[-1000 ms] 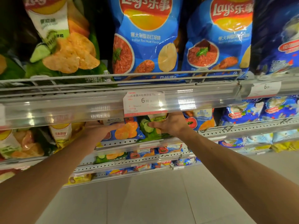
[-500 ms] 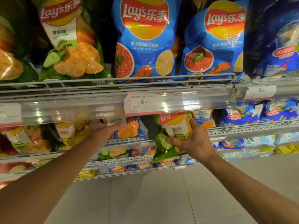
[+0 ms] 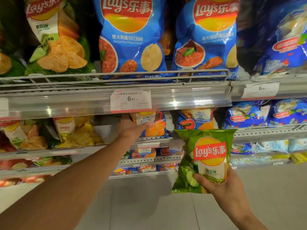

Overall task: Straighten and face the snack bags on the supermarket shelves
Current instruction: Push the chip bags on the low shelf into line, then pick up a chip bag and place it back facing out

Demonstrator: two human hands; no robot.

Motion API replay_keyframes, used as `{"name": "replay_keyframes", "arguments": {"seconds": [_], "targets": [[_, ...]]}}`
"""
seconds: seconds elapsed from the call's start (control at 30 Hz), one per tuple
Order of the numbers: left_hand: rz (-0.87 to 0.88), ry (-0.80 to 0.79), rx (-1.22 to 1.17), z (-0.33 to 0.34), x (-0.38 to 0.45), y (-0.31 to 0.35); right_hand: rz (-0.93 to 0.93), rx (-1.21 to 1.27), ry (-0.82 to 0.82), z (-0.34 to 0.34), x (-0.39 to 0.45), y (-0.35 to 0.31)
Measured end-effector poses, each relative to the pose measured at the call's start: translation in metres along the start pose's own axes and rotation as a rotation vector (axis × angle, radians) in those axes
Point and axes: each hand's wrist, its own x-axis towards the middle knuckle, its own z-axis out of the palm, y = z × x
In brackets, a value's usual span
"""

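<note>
Green Lay's cucumber bag (image 3: 206,156), upright and logo-forward, is hanging clear of the shelves below and right of the 6.50 price tag (image 3: 130,100), the right hand (image 3: 216,183) gripping its bottom edge, while the left hand (image 3: 132,128), fingers extended, is pressing a blue Lay's bag (image 3: 153,126) just under that tag.

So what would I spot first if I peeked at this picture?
Probably the bright green chip bag, held out in front of the shelves by the right hand. Next, the two big blue chip bags standing along the top shelf. The left hand reaches under the price tag to a small blue bag.
</note>
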Motion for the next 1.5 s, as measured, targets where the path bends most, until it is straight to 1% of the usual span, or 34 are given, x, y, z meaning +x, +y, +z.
{"name": "replay_keyframes", "arguments": {"seconds": [0.1, 0.23, 0.33, 0.43, 0.5, 0.63, 0.8, 0.87, 0.97, 1.07, 1.13, 1.23, 1.3, 1.43, 1.5], "targets": [[0.023, -0.020, -0.037, 0.013, -0.001, 0.005, 0.012, -0.002, -0.017, -0.002, 0.000, 0.008], [0.018, 0.004, -0.075, 0.022, -0.001, 0.003, 0.025, 0.008, -0.032, 0.003, -0.002, 0.012], [-0.004, -0.018, -0.114, 0.024, 0.004, 0.001, 0.011, 0.007, -0.040, 0.010, -0.003, 0.014], [-0.010, -0.042, -0.103, 0.025, 0.004, -0.001, 0.008, 0.006, -0.056, 0.017, -0.004, 0.013], [0.006, -0.068, -0.125, 0.024, 0.003, -0.001, 0.007, 0.006, -0.066, 0.025, -0.006, 0.010], [0.046, -0.181, -0.143, 0.027, -0.004, 0.006, -0.012, 0.004, -0.049, 0.044, -0.011, 0.000], [0.008, -0.302, -0.325, 0.038, -0.004, 0.012, -0.016, 0.032, -0.032, 0.055, -0.016, -0.005], [0.017, -0.308, -0.315, 0.040, -0.001, 0.008, -0.015, 0.039, -0.026, 0.055, -0.017, -0.007], [-0.016, -0.296, -0.316, 0.039, 0.004, 0.007, -0.015, 0.040, -0.036, 0.057, -0.018, -0.009], [0.005, -0.314, -0.216, 0.031, 0.008, 0.003, -0.006, 0.050, -0.028, 0.060, -0.019, -0.011], [0.041, -0.312, -0.215, 0.019, 0.008, -0.006, -0.004, 0.057, -0.014, 0.067, -0.022, -0.015], [0.153, -0.227, -0.096, -0.020, -0.002, -0.030, -0.018, 0.053, -0.013, 0.086, -0.028, -0.029], [0.268, -0.144, 0.088, -0.058, -0.007, -0.053, -0.024, 0.050, -0.014, 0.104, -0.033, -0.042], [0.606, -0.061, 0.562, -0.137, -0.027, -0.099, -0.043, 0.026, -0.035, 0.148, -0.039, -0.069], [0.687, 0.000, 0.718, -0.169, -0.034, -0.114, -0.065, 0.019, -0.042, 0.170, -0.040, -0.081]]}}
